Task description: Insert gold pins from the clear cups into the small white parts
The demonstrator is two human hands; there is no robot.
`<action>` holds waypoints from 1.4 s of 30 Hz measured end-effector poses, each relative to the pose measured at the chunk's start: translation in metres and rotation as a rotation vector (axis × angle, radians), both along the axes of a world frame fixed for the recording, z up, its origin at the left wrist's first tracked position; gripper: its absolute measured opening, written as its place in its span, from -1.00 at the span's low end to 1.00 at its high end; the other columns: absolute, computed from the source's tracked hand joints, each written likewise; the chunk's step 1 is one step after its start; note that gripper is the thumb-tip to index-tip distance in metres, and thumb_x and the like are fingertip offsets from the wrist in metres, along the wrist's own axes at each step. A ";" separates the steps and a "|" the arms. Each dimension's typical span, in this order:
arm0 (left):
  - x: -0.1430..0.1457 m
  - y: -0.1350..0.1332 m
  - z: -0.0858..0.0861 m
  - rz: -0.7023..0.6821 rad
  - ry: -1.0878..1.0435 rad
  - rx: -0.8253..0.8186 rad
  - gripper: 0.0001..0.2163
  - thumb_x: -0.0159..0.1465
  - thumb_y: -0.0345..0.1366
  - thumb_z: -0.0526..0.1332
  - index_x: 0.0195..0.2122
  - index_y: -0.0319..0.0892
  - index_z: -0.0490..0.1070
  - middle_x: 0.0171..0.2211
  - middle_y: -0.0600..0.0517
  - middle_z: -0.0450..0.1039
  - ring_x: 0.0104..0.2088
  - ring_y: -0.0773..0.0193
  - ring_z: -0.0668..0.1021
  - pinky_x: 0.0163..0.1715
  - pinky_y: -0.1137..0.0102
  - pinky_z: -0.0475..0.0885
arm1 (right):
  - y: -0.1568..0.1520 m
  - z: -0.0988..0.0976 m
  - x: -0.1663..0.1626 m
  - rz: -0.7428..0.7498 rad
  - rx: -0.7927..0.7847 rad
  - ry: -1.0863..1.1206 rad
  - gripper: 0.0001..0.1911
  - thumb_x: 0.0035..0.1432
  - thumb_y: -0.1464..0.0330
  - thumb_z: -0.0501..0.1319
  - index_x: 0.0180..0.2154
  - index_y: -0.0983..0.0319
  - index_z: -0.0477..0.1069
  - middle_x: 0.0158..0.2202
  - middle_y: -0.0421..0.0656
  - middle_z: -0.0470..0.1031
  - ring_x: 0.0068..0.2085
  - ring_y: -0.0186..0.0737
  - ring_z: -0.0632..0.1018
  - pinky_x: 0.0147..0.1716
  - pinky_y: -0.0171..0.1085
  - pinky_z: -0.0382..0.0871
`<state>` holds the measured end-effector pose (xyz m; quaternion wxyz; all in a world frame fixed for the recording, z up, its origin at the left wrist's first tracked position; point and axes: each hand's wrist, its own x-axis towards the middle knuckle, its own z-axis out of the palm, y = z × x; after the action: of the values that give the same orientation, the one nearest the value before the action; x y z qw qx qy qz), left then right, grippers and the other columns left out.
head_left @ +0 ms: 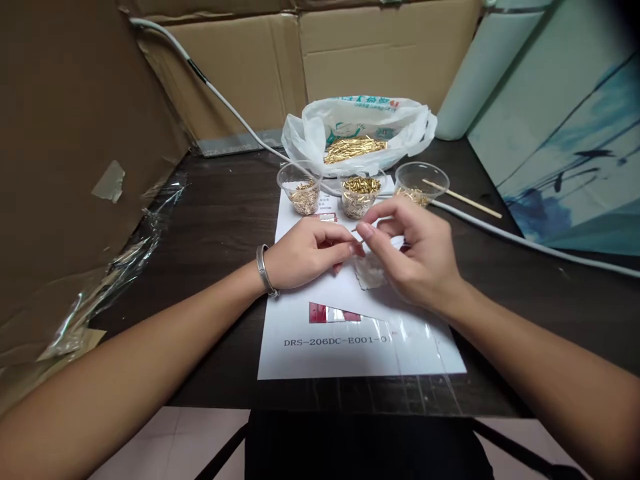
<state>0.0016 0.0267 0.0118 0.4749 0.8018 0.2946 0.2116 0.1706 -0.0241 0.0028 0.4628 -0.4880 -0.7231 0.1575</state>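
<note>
My left hand, with a metal bangle at the wrist, is closed in a pinch over the printed sheet. My right hand meets it fingertip to fingertip, also pinching. A thin metal pin shows between the fingertips; its full shape is too small to make out. Below my right hand lies a crumpled white tissue. Just beyond the hands stand three clear plastic cups: the left cup and the middle cup hold small gold-coloured pieces, and the right cup holds some too.
Behind the cups sits an open white plastic bag of long gold-coloured pins. A wooden stick leans out of the right cup. A white cable crosses the dark table. Cardboard walls the back and left.
</note>
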 end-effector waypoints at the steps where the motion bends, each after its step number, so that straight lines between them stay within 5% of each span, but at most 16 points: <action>1: 0.000 0.000 0.000 0.003 -0.004 -0.009 -0.77 0.24 -0.33 0.12 -0.54 -0.24 0.40 -0.62 0.11 0.33 -0.56 0.43 0.35 -0.49 0.51 0.26 | 0.004 -0.003 0.000 0.034 -0.020 0.023 -0.91 0.19 0.30 0.12 -0.32 0.19 0.31 -0.55 -0.25 0.38 -0.56 -0.34 0.37 -0.52 -0.29 0.22; 16: 0.006 -0.010 0.004 0.310 0.011 -0.148 -0.77 0.26 -0.32 0.14 -0.53 -0.24 0.41 -0.63 0.14 0.34 -0.61 0.52 0.33 -0.59 0.59 0.25 | 0.036 -0.007 0.018 0.222 -0.121 0.007 -0.92 0.21 0.33 0.12 -0.33 0.19 0.26 -0.57 -0.30 0.34 -0.57 -0.39 0.33 -0.55 -0.36 0.15; 22: 0.004 -0.012 0.002 0.278 -0.022 -0.304 -0.80 0.29 -0.26 0.11 -0.31 -0.19 0.50 -0.60 0.15 0.37 -0.69 0.57 0.27 -0.73 0.62 0.15 | 0.040 -0.008 0.020 0.227 -0.146 0.035 -0.89 0.24 0.34 0.09 -0.35 0.21 0.25 -0.58 -0.34 0.28 -0.55 -0.45 0.29 -0.53 -0.40 0.14; 42: 0.007 -0.013 0.000 0.312 -0.077 -0.387 -0.81 0.31 -0.30 0.07 -0.32 -0.25 0.44 -0.54 0.14 0.35 -0.66 0.58 0.28 -0.69 0.66 0.21 | 0.039 -0.009 0.021 0.259 -0.129 -0.016 -0.86 0.26 0.38 0.08 -0.38 0.22 0.26 -0.54 -0.35 0.34 -0.52 -0.51 0.32 -0.50 -0.44 0.16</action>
<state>0.0081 0.0136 0.0120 0.5919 0.6321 0.4317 0.2524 0.1911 0.0150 -0.0060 0.4005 -0.4205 -0.7721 0.2582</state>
